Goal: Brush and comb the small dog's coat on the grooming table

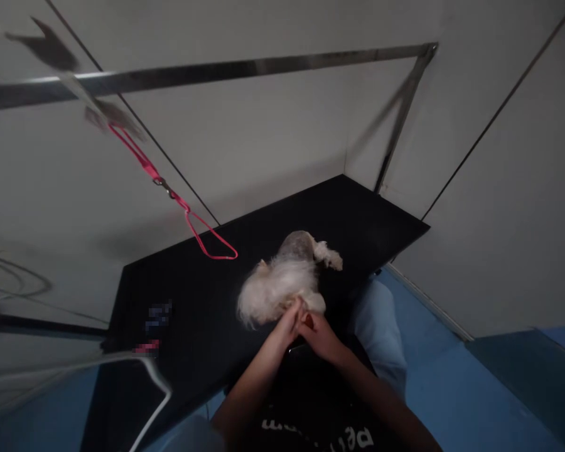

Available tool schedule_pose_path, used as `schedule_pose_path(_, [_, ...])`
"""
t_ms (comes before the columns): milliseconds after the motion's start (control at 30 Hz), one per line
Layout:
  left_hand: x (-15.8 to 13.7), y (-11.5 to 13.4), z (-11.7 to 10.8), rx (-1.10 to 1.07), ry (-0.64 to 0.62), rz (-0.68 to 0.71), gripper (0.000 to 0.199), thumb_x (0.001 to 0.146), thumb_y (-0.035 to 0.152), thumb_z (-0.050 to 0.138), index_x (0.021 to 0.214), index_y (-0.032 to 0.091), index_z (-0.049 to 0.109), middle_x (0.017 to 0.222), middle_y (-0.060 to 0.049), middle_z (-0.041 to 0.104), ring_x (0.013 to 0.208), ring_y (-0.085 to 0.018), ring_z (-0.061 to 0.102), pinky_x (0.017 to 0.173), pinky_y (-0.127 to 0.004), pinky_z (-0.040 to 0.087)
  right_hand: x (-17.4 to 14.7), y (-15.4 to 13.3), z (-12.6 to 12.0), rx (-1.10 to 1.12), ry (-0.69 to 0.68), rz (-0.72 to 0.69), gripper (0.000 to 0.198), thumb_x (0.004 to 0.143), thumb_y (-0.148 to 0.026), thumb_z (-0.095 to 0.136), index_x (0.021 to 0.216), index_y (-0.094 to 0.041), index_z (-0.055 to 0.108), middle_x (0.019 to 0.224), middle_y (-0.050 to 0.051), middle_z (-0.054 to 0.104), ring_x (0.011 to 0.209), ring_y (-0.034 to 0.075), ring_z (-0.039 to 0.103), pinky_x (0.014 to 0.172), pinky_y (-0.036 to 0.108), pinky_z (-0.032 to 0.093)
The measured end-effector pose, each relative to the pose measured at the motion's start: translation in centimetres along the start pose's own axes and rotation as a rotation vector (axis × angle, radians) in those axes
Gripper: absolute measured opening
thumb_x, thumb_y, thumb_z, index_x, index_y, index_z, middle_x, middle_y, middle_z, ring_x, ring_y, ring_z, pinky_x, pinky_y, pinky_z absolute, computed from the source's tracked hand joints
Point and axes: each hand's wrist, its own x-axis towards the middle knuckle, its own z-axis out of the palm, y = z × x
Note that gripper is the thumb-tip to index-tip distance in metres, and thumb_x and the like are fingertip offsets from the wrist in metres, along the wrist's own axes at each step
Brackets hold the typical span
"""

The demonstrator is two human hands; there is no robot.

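A small white-haired dog [282, 282] with a close-clipped back is on the black desk [193, 295]. The left hand [292, 319] and right hand [319, 333] meet at its near side, fingers close together; their exact grip is too dim to tell. A pink loop [181, 201] hangs below a metal bar [245, 69], and a white cable [162, 383] crosses the desk's near left corner
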Motion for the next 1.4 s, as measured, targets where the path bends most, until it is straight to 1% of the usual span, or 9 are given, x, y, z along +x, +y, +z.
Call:
schedule_pose_path(133, [2.3, -0.8, 3.2, -0.390, 0.057, -0.061, 0.016, 0.082, 0.032, 0.062, 0.082, 0.016, 0.066, 0.088, -0.011, 0.072, 0.105, -0.027, 0.065, 0.101, -0.043, 0.044, -2.5, 1.0, 0.1, 0.017, 0.031, 0.057, 0.020, 0.081, -0.035, 0.054, 0.068, -0.020, 0.049, 0.060, -0.005, 0.047, 0.057, 0.011, 0.041, 0.055, 0.024, 0.035])
schedule_pose_path(367, [1.7, 0.3, 3.4, -0.498, 0.156, -0.088, 0.016, 0.085, 0.016, 0.053, 0.076, 0.015, 0.066, 0.086, -0.010, 0.073, 0.102, -0.022, 0.066, 0.107, -0.038, 0.040, -7.9, -1.2, -4.1, -0.183, -0.016, 0.126, 0.004, 0.075, -0.023, 0.062, 0.078, -0.022, 0.061, 0.069, -0.003, 0.060, 0.063, 0.013, 0.051, 0.061, 0.025, 0.039])
schedule_pose_path(567, [1.0, 1.7, 3.6, -0.442, 0.088, -0.072, 0.022, 0.087, 0.020, 0.050, 0.098, 0.014, 0.068, 0.102, -0.010, 0.073, 0.108, -0.021, 0.064, 0.109, -0.036, 0.038, -1.4, -4.1, -7.4, 0.016, 0.115, 0.079, 0.018, 0.074, -0.037, 0.065, 0.078, -0.019, 0.062, 0.069, -0.001, 0.063, 0.065, 0.015, 0.055, 0.064, 0.027, 0.044])
schedule_pose_path(667, [0.6, 2.6, 3.7, -0.463, 0.063, 0.019, 0.021, 0.086, 0.020, 0.053, 0.100, 0.012, 0.067, 0.106, -0.010, 0.072, 0.114, -0.022, 0.061, 0.109, -0.039, 0.037, 1.8, -4.7, -8.3, 0.023, 0.480, -0.046, 0.020, 0.071, -0.038, 0.067, 0.076, -0.020, 0.060, 0.070, -0.001, 0.062, 0.068, 0.015, 0.054, 0.064, 0.027, 0.045])
schedule_pose_path(833, [0.1, 3.4, 4.1, -0.484, 0.035, -0.024, 0.024, 0.087, 0.017, 0.049, 0.101, 0.016, 0.068, 0.109, -0.007, 0.071, 0.122, -0.020, 0.055, 0.110, -0.035, 0.036, 2.0, -5.0, -7.4, 0.054, 0.306, -0.041, 0.018, 0.073, -0.035, 0.065, 0.081, -0.020, 0.061, 0.071, -0.002, 0.062, 0.064, 0.014, 0.055, 0.061, 0.026, 0.045])
schedule_pose_path(967, [-0.1, 4.0, 4.9, -0.501, 0.068, -0.010, 0.029, 0.089, 0.014, 0.043, 0.092, 0.016, 0.072, 0.099, -0.007, 0.074, 0.103, -0.016, 0.066, 0.099, -0.027, 0.045, 0.5, -4.7, -6.4, 0.070, 0.638, -0.119, 0.016, 0.075, -0.035, 0.062, 0.080, -0.021, 0.058, 0.076, -0.001, 0.062, 0.073, 0.016, 0.057, 0.071, 0.029, 0.047])
schedule_pose_path(1133, [-0.4, 4.6, 5.5, -0.451, 0.108, 0.022, 0.050, 0.094, 0.025, 0.025, 0.079, 0.017, 0.073, 0.088, -0.009, 0.074, 0.092, -0.016, 0.069, 0.079, -0.025, 0.053, -1.0, -4.6, -5.0, 0.120, 0.516, -0.038, 0.015, 0.074, -0.035, 0.063, 0.081, -0.022, 0.060, 0.075, 0.000, 0.062, 0.070, 0.017, 0.058, 0.069, 0.030, 0.049])
schedule_pose_path(1267, [-0.1, 4.6, 5.5, -0.514, 0.176, 0.036, 0.037, 0.093, 0.018, 0.037, 0.075, 0.020, 0.070, 0.094, -0.004, 0.074, 0.100, -0.017, 0.067, 0.088, -0.029, 0.052, -1.7, -4.5, -4.2, 0.122, 0.812, -0.167, 0.015, 0.075, -0.033, 0.062, 0.083, -0.023, 0.054, 0.084, 0.001, 0.063, 0.080, 0.017, 0.060, 0.079, 0.033, 0.049])
schedule_pose_path(1400, [0.5, 4.5, 5.0, -0.565, 0.132, 0.059, 0.028, 0.093, 0.023, 0.042, 0.088, 0.019, 0.070, 0.100, -0.006, 0.072, 0.101, -0.017, 0.066, 0.094, -0.030, 0.049, -2.6, -3.7, -3.3, 0.173, 0.642, -0.123, 0.016, 0.075, -0.033, 0.062, 0.083, -0.022, 0.054, 0.087, 0.003, 0.065, 0.079, 0.018, 0.061, 0.077, 0.034, 0.050])
